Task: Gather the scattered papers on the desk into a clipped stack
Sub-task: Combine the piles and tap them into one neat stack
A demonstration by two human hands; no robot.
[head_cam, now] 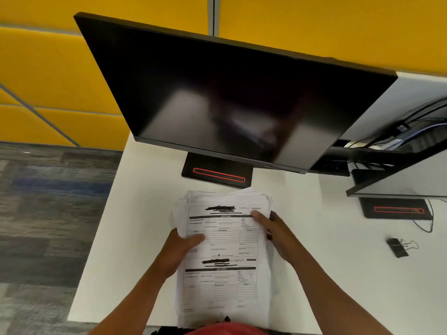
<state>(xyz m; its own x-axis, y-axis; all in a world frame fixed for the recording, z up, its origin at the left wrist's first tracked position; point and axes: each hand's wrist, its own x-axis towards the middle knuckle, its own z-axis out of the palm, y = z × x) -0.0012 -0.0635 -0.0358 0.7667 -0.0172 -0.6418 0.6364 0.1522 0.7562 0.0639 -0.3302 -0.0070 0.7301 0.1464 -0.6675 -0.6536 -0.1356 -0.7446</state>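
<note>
Paper stack (223, 252): held over near table (326, 274) edge, front of monitor (229, 97). Gripped by left hand (180, 250) and right hand (278, 235) at side edges, thumbs on top. Far edges uneven. Binder clip (398, 247) lies unused, right, well apart. Risk: sheets slipped or clipped crooked if 1 hand is freed before squaring.
</note>
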